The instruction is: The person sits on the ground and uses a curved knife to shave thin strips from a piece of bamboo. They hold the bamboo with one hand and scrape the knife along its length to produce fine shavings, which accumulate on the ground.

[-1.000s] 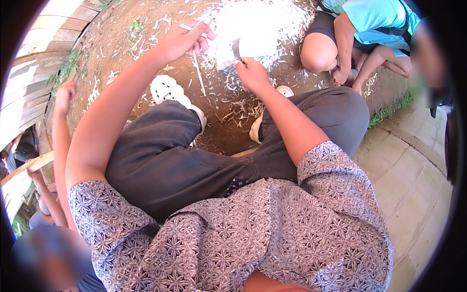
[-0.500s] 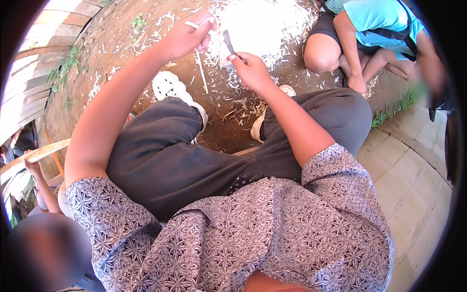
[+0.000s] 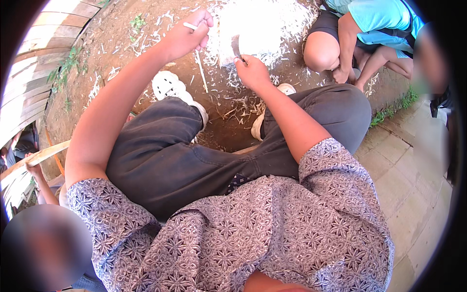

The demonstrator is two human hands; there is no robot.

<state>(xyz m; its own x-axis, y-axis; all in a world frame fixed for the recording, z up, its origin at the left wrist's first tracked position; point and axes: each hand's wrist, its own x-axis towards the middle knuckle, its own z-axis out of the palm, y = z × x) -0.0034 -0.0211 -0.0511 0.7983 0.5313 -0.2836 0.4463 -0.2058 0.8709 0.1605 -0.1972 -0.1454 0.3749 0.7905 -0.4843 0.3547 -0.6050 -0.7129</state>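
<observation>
The left hand (image 3: 187, 35), left of top centre in the frame, has its fingers curled closed around a thin pale stick (image 3: 190, 26), one end jutting leftward. The right hand (image 3: 254, 73), at upper centre, grips a knife (image 3: 236, 46), its dark curved blade pointing up the frame. Below the left hand shows a slim pale strip (image 3: 202, 73); whether it joins the stick, I cannot tell. Bright white shavings (image 3: 272, 34) fill the top centre. White shoes (image 3: 168, 86) sit below, a crouching person in turquoise (image 3: 384, 22) at upper right, wooden planks (image 3: 58, 33) at upper left.
</observation>
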